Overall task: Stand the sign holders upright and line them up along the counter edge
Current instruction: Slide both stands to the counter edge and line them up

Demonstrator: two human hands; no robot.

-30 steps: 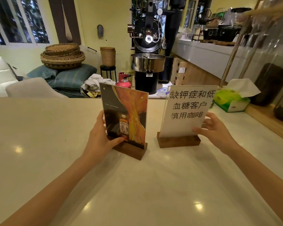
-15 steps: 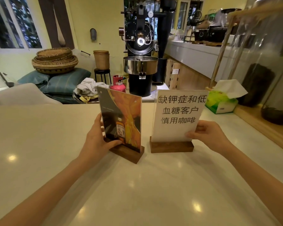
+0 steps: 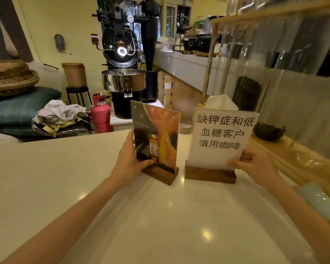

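Two sign holders stand upright on dark wooden bases on the pale counter [image 3: 65,187], close to its far edge. The left sign holder [image 3: 160,134] shows an orange picture with a bottle and is turned at an angle. My left hand [image 3: 131,159] grips its left edge, thumb across the front. The right sign holder [image 3: 221,138] carries white paper with black Chinese characters and faces me. My right hand [image 3: 255,166] pinches its lower right corner. A narrow gap separates the two bases.
A tissue box [image 3: 220,103] pokes up behind the right sign. A wooden ledge with glass panels [image 3: 293,153] runs along the counter's right side. Beyond the far edge stand a black coffee roaster [image 3: 122,73], a pink gas cylinder [image 3: 100,113] and stacked baskets [image 3: 10,77].
Both signs have slid farther from me toward the counter's far edge. My right hand, open beside the white sign a second ago, now grips its lower right corner.
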